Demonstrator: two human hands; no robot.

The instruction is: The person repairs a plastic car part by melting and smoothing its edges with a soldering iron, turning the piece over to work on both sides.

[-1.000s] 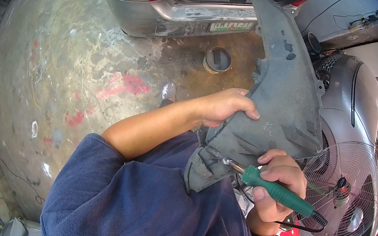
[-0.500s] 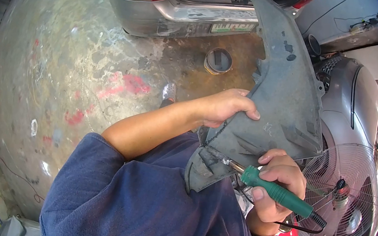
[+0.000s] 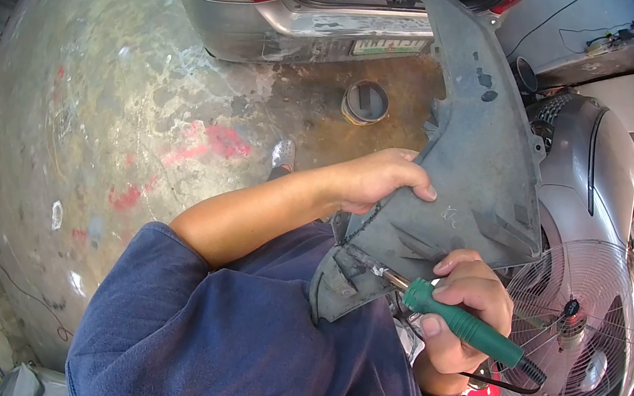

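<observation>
A large grey plastic car panel (image 3: 482, 150) stretches from my lap up toward the car, its ribbed side facing me. My left hand (image 3: 386, 177) grips its left edge, thumb on top and the other fingers hidden beneath. In my right hand (image 3: 473, 310) is a soldering iron (image 3: 467, 325) with a green handle, fingers closed round it. Its metal tip rests against or just over the panel's lower part, near a dark seam; exact contact is hard to tell. A black cord leaves the handle's right end.
Ahead is a silver car (image 3: 303, 26) with its boot open and tools inside. A round can (image 3: 365, 104) sits on the stained concrete floor (image 3: 113, 124). To my right are a wire-caged fan (image 3: 570, 325) and another grey vehicle (image 3: 586, 174). Hoses and parts line the left wall.
Almost nothing differs. Both hands, the panel and the soldering iron hold nearly the same positions, with only a very slight shift of the iron.
</observation>
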